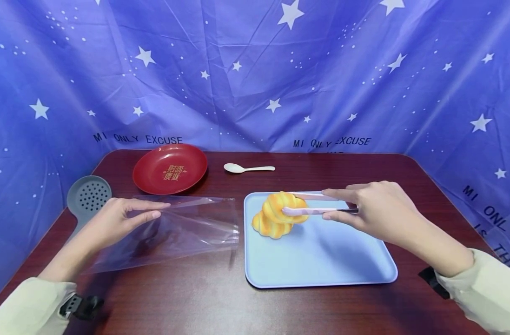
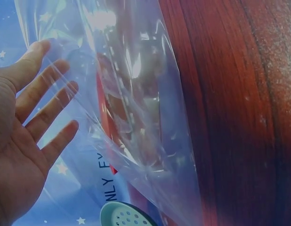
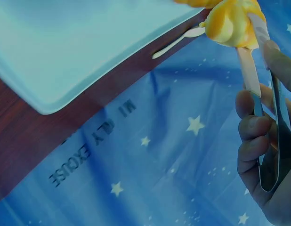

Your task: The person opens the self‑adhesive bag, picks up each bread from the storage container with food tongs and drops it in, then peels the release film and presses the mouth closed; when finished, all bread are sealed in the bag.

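My left hand pinches the edge of a clear plastic bag between thumb and fingers; the bag stretches right over the table. In the left wrist view the bag hangs in front of the fingertips. My right hand grips a pair of tongs with pale tips and a metal handle. Between the tips is a golden croissant, raised over a second croissant on the light-blue tray. The right wrist view shows the tongs' handle squeezed in the fingers.
A red plate with gold characters stands at the back left, and a white spoon lies at the back middle. The grey slotted ladle is at the left edge. Behind the dark wooden table hangs a blue star-patterned cloth.
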Motion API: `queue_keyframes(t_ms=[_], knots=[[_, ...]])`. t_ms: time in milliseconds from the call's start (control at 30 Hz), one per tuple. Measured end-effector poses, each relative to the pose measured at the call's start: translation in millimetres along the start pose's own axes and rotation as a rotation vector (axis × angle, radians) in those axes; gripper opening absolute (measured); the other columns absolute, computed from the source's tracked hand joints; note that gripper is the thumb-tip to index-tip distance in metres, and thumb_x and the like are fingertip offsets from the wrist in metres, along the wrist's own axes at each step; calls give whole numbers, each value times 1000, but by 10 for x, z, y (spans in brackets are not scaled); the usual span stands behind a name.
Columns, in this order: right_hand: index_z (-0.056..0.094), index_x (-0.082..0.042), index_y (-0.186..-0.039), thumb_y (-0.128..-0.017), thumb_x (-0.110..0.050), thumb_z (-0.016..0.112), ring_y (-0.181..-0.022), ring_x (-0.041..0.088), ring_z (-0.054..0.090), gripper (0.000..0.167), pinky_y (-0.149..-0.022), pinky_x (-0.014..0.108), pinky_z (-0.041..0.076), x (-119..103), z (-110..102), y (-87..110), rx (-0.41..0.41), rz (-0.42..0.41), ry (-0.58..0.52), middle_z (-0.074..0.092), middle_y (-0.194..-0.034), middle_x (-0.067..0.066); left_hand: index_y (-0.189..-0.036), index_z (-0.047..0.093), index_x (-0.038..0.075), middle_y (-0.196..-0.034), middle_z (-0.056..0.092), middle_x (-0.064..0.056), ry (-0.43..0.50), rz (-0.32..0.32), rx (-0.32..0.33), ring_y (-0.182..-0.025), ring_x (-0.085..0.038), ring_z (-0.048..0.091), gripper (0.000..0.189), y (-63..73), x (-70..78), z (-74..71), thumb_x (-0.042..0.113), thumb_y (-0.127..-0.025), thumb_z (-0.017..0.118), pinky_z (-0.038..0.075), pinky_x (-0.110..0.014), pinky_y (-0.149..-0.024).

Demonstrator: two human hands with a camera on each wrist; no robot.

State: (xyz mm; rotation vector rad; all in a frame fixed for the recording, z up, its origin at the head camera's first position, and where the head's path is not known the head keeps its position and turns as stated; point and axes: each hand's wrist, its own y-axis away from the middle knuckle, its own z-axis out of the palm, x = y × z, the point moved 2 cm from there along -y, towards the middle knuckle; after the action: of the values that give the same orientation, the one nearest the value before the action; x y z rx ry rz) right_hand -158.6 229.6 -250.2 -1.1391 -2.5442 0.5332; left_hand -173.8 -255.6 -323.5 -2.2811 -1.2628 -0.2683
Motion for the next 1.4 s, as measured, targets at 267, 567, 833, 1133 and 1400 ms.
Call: queue_keyframes(t_ms=[267,567,833,1133,1400], knots=[[81,-22,-110,-86,-58,72,-47,-1,29,45,-41,24,24,-246,75,-180,8,-43,-56,47,-58,-15,-119,78,21,-107,77,3,9,-5,-1,-80,-4,63,34,-6,2,-2,14,-87,81,53,-32,-71],[80,-21,-112,-83,-53,77,-47,0,34,43,-41,24,27,-453,233,-333,-41,-53,-99,55,-61,-13,-119,78,23,-108,77,7,12,-7,-1,-88,-5,67,32,-6,6,-6,15,-88,80,52,-27,-75],[80,-21,-113,-86,-50,78,-46,2,30,40,-41,25,24,-585,360,-455,-94,-63,-133,50,-57,-14,-120,78,22,-106,78,3,31,1,-11,-76,-2,61,33,-20,11,-5,17,-87,81,50,-28,-69],[80,-20,-112,-84,-51,80,-46,3,34,41,-40,25,27,-675,502,-562,-128,-50,-160,48,-56,-15,-120,78,20,-107,77,2,37,-3,-13,-76,-2,61,33,-19,14,-16,17,-87,81,50,-25,-67],[80,-20,-113,-85,-55,77,-44,5,35,45,-39,24,24,-783,583,-640,-148,-72,-145,45,-54,-14,-120,77,22,-108,77,1,62,-31,-41,-72,-4,63,32,-30,36,-12,17,-89,80,49,-25,-63]])
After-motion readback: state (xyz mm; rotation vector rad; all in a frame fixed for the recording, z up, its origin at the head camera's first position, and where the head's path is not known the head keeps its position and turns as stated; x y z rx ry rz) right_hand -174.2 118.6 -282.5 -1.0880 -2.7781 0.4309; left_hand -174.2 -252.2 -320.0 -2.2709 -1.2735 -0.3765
